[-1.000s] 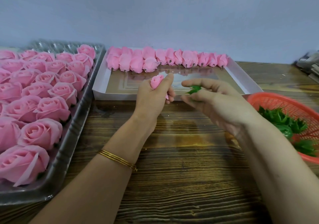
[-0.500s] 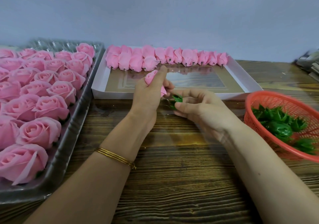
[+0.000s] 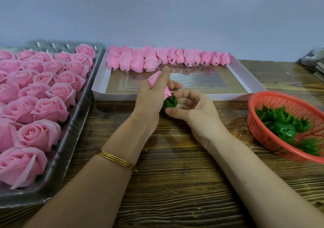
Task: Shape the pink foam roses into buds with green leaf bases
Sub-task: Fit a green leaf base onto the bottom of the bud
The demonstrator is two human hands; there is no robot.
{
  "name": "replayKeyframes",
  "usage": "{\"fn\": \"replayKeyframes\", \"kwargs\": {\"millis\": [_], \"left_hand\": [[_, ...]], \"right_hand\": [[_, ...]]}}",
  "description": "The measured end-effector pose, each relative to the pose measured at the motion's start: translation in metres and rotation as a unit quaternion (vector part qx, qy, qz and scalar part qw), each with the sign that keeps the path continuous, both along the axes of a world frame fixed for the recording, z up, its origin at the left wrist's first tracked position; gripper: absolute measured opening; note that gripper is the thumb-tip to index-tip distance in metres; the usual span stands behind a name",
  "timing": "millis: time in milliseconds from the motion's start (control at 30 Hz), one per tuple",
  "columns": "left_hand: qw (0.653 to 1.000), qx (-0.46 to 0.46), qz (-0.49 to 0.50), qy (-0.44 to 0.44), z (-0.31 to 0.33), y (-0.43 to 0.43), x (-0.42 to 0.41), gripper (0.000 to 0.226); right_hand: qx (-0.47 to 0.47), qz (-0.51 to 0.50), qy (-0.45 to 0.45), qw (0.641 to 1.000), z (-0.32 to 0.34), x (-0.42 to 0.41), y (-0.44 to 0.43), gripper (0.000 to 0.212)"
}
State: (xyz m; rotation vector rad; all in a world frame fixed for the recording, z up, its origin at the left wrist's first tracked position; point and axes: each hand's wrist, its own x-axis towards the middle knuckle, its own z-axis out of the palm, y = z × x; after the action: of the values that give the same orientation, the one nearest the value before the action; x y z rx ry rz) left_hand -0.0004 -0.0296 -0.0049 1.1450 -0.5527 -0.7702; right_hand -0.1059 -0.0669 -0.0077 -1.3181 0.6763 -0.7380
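Wrapped in the left hand (image 3: 149, 103), a rose (image 3: 154, 78), fingers and thumb squeezing the petals into a tight bud, tip toward 11 o'clock, lower end poking out toward 5 o'clock. Just beside it at 3 o'clock, the right hand (image 3: 194, 110), thumb and fingertips pinching a green leaf base (image 3: 169, 102), cup side facing the bud's lower end and touching it or very nearly so. Both held a little above the desk (image 3: 175, 184), near the front wall of the white box (image 3: 175, 97). Probably midway through seating the base on the bud. Feather-light, soft and easily creased by the look of the foam, so no hard squeeze; best held round the middle of the petals with even pressure, to stop the outer ones springing open. Thin and springy for the green part, likely plastic; best taken by the cup's outer wall, points left free to fold up over the pink. At 12 o'clock, inside the white box, a row of shaped buds (image 3: 157, 59) along the far side, short dark stems pointing this way. At 9 o'clock, a clear plastic tray (image 3: 70, 150) packed with open roses (image 3: 35, 105) not yet shaped. At 3 o'clock, a red basket (image 3: 273, 140) with more leaf bases (image 3: 284, 122) heaped inside. Thin gold bangles (image 3: 116, 159) on the left wrist. At 2 o'clock, a blurred stack (image 3: 313, 62) at the desk's edge, not identifiable.
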Motion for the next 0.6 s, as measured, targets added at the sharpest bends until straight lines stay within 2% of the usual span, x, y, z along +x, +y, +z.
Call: {"fn": "replayKeyframes", "kwargs": {"millis": [300,600], "left_hand": [[0.999,0.001,-0.015,-0.028,0.0002,0.0011,-0.0014,0.054],[1.0,-0.001,-0.01,-0.016,0.0037,0.0016,-0.0054,0.046]], "right_hand": [[-0.017,-0.011,-0.015,1.0,-0.0009,0.0019,0.0022,0.038],[-0.064,-0.026,0.011,0.998,0.001,0.0024,0.0043,0.04]]}}
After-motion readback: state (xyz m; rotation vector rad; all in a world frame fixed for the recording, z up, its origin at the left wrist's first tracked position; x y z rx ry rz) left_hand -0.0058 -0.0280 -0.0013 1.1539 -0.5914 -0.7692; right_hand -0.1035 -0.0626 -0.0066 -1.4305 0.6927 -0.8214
